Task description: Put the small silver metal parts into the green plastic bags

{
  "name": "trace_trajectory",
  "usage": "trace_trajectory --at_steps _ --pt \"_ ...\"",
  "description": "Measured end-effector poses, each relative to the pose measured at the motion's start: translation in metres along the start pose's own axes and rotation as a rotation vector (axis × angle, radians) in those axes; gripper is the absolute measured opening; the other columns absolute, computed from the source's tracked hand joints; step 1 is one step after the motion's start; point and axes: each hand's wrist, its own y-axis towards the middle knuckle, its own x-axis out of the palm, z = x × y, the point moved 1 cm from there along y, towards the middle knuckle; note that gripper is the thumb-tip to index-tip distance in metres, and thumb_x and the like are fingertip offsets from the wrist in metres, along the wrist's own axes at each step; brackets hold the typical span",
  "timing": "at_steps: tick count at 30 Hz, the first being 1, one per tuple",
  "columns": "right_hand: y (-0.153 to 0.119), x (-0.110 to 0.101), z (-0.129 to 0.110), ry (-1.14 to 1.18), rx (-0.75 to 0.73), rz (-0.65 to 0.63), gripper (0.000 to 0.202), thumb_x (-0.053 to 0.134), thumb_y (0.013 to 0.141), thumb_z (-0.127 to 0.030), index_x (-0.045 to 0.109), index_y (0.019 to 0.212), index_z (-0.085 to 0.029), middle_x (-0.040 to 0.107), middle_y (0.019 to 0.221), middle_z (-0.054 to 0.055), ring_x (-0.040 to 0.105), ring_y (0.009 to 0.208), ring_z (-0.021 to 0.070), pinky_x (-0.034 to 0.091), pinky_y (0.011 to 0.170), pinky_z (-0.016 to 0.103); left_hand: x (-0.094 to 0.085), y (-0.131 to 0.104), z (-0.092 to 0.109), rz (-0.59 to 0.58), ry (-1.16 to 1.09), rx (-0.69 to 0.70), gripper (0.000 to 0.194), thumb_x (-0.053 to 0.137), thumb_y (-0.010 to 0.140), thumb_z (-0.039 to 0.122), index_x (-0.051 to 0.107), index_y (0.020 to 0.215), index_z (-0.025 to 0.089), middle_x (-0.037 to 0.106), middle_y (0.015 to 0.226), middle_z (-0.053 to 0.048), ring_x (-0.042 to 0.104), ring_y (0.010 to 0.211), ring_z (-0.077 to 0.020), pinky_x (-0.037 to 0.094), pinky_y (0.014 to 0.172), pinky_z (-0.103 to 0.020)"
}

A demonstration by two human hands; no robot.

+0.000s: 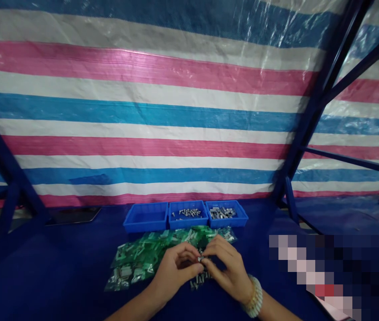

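My left hand (pixel 176 267) and my right hand (pixel 226 265) meet at the lower middle of the head view. Between their pinched fingertips is a small metal part (pixel 200 258), held by both. Loose metal screws (pixel 200 280) lie on the blue table just below the fingers. Clear and green plastic bags (pixel 139 254) of small parts spread behind and to the left of my hands. A bracelet of pale beads circles my right wrist.
Behind the bags stand three blue trays: the left one (pixel 146 215) bare, the middle one (pixel 188 214) with screws, the right one (pixel 226 213) with metal pieces. A dark flat device (pixel 76 215) lies at left. Blue metal frame posts flank a striped sheet (pixel 142 147).
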Motion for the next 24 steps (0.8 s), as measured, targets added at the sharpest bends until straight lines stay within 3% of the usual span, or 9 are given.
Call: trace_trajectory --at_steps 5,10,15,19,21,24 --pt "-0.002 0.005 0.002 0.008 0.026 -0.099 0.011 0.051 0.090 -0.011 0.059 0.091 -0.020 0.063 0.079 0.005 0.055 0.073 0.0182 0.046 0.070 0.034 0.001 -0.003 0.002 0.105 0.153 0.177 0.009 0.071 0.074 0.021 0.066 0.080 0.016 0.059 0.073 0.000 0.058 0.067 -0.0139 0.049 0.066 -0.025" --pt "-0.002 0.005 -0.001 0.066 0.022 -0.165 0.027 0.046 0.090 -0.009 0.057 0.111 -0.021 0.064 0.092 0.007 0.058 0.083 0.0204 0.049 0.076 0.035 -0.004 -0.005 0.011 0.202 0.399 0.420 0.004 0.068 0.078 0.017 0.068 0.082 0.018 0.057 0.078 -0.002 0.058 0.070 -0.0153 0.049 0.065 -0.026" --pt "-0.002 0.002 0.001 0.019 0.072 -0.143 0.041 0.047 0.089 -0.009 0.051 0.127 -0.024 0.065 0.100 0.007 0.059 0.094 0.0216 0.047 0.089 0.040 -0.022 0.038 0.038 0.298 0.545 0.541 0.011 0.064 0.081 0.021 0.069 0.090 0.019 0.064 0.086 -0.004 0.061 0.075 -0.0177 0.049 0.069 -0.029" --pt "-0.002 -0.001 0.006 0.010 0.099 -0.090 0.041 0.046 0.089 -0.008 0.051 0.127 -0.023 0.065 0.094 0.006 0.059 0.085 0.0198 0.049 0.083 0.037 -0.039 0.073 0.055 0.334 0.775 0.533 0.024 0.066 0.078 0.024 0.069 0.102 0.020 0.069 0.094 -0.007 0.062 0.084 -0.0218 0.049 0.077 -0.036" --pt "-0.001 -0.002 0.007 0.017 0.103 -0.053 0.041 0.046 0.089 -0.008 0.051 0.128 -0.022 0.065 0.092 0.006 0.059 0.082 0.0192 0.050 0.078 0.035 -0.042 0.070 0.056 0.302 0.861 0.538 0.023 0.064 0.079 0.021 0.069 0.101 0.021 0.070 0.095 -0.006 0.062 0.085 -0.0221 0.047 0.080 -0.038" --pt "-0.001 -0.002 0.006 0.021 0.101 -0.031 0.039 0.045 0.089 -0.008 0.053 0.125 -0.021 0.065 0.091 0.006 0.060 0.081 0.0193 0.051 0.077 0.035 -0.038 0.044 0.045 0.009 0.983 0.487 0.016 0.062 0.080 0.013 0.070 0.089 0.023 0.071 0.085 -0.003 0.063 0.080 -0.0207 0.046 0.078 -0.034"
